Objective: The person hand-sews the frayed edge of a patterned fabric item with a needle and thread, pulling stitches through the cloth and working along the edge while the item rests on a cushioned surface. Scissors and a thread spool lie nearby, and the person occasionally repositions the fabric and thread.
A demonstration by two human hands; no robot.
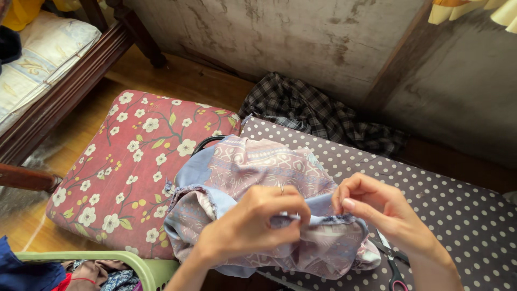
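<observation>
Both hands pinch the frayed edge of a patterned blue-and-pink cloth [258, 167]: left hand [253, 221] at 6 o'clock, right hand [377, 207] at 4 o'clock. The cloth lies bunched on the polka-dot table [458, 205], scissors [393, 264] just beside.

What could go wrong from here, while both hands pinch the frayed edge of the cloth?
1. The scissors lie right under the right hand, partly hidden by the cloth. The hand might brush the blades, or they might snag the fabric.
2. The left hand and the right hand pinch a frayed edge; pulling may fray it further.
3. The cloth bulges over the edge of the dotted board, so it may slide off toward the green basket.
</observation>
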